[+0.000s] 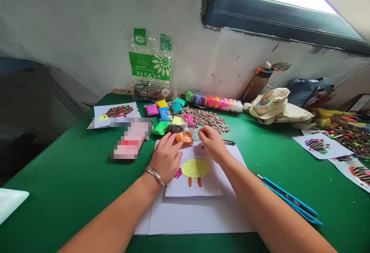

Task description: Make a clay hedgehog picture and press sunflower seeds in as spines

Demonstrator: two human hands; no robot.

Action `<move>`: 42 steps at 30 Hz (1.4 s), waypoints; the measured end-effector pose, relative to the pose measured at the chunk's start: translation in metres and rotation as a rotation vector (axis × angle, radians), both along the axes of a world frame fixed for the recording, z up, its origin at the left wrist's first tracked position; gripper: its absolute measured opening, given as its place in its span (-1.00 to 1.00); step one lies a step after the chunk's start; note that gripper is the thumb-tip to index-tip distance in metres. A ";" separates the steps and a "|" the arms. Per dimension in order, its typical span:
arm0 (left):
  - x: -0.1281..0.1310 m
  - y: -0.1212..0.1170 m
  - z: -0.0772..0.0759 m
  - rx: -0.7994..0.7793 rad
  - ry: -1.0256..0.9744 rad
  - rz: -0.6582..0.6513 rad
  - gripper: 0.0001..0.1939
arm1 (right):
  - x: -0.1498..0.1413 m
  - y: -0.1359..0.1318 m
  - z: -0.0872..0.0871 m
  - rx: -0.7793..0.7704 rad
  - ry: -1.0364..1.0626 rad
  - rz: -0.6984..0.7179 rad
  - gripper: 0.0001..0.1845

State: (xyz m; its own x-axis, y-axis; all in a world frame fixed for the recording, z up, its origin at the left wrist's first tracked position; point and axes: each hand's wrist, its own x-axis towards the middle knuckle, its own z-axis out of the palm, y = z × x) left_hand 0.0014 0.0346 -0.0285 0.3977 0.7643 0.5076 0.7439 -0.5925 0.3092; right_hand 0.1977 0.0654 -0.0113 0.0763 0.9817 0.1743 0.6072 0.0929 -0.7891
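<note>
My left hand (165, 156), a silver bracelet on its wrist, has its fingers on the left end of an orange clay packet (185, 137). Just right of that packet, my right hand (211, 142) is closed in a pinch; whatever lies between its fingertips is hidden. Below both hands lies a small white sheet (216, 187) bearing a flat yellow clay oval (195, 168), a pink clay head (178, 173) and two orange clay legs (190, 182). Larger white paper (199, 218) lies beneath it. A black clay packet (175, 128) touches the far side of the orange one.
Coloured clay packets (161, 128) and a heap of sunflower seeds (212, 118) lie behind my hands. A seed bag (152, 68) stands against the wall. A blurred pink object (128, 143) is left, blue tweezers (291, 199) right. Seed pictures (115, 113) flank both sides.
</note>
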 end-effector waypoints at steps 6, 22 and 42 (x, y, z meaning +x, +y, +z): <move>0.000 0.000 -0.003 -0.103 0.006 -0.018 -0.60 | -0.008 0.017 -0.010 -0.070 0.103 -0.043 -0.88; -0.001 -0.001 -0.003 -0.149 0.003 -0.028 -0.59 | -0.008 0.012 -0.004 -0.216 0.535 0.036 -0.84; -0.001 0.000 -0.005 -0.142 0.023 -0.028 -0.59 | -0.014 -0.002 -0.018 0.124 0.116 0.059 -0.83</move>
